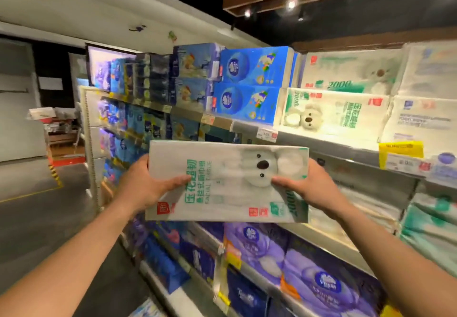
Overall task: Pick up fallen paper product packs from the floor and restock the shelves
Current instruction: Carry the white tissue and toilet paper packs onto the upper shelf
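Since the pack (227, 183) is wide and soft, we hold it with 2 hands. Left hand (146, 185) grips its left end and right hand (311, 188) its right end, with both thumbs on the printed face. Pack is off the floor, in the air, face up, in front of the shelf (346, 154). Matching koala packs (333, 116) sit above right, so that's the likely slot. Next move is probably lift and slide in.
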